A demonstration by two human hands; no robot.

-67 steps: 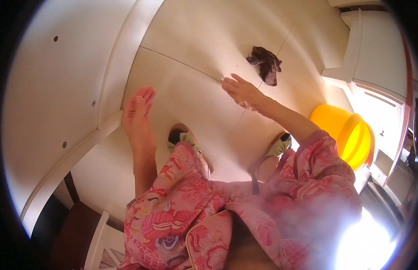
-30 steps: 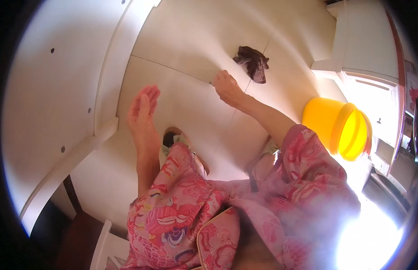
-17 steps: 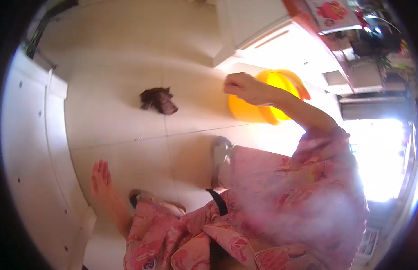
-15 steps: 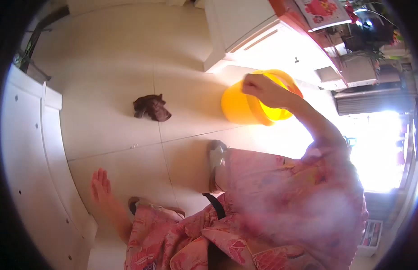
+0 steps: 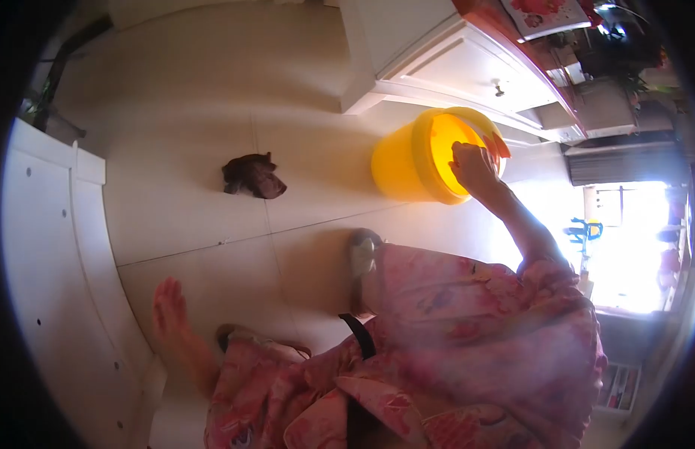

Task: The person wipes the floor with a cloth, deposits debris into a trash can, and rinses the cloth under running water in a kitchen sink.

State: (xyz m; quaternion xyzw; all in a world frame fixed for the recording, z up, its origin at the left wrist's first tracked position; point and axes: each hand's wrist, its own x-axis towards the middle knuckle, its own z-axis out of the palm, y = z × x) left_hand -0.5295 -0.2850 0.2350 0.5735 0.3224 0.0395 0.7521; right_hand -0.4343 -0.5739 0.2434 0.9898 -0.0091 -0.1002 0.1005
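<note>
My right hand (image 5: 475,166) is over the opening of a yellow bucket (image 5: 400,163), its fingers curled together; whether anything is between them is too small to tell. The bucket stands on the tiled floor at the right, its mouth facing right in the view. At the lower left my left hand (image 5: 170,308) is held above the floor, fingers stretched out, with nothing in it. A crumpled dark brown cloth (image 5: 255,176) lies on the floor between the two hands, touched by neither.
A white cabinet (image 5: 467,67) with a reddish top stands beyond the bucket. White furniture (image 5: 56,277) runs along the left edge. My feet in shoes (image 5: 362,262) show below the cloth. A bright window (image 5: 632,247) is at the far right.
The view has swung toward the bucket, so the cloth and bucket sit further left. My right hand has moved from above the floor to over the bucket's mouth, its fingers now curled.
</note>
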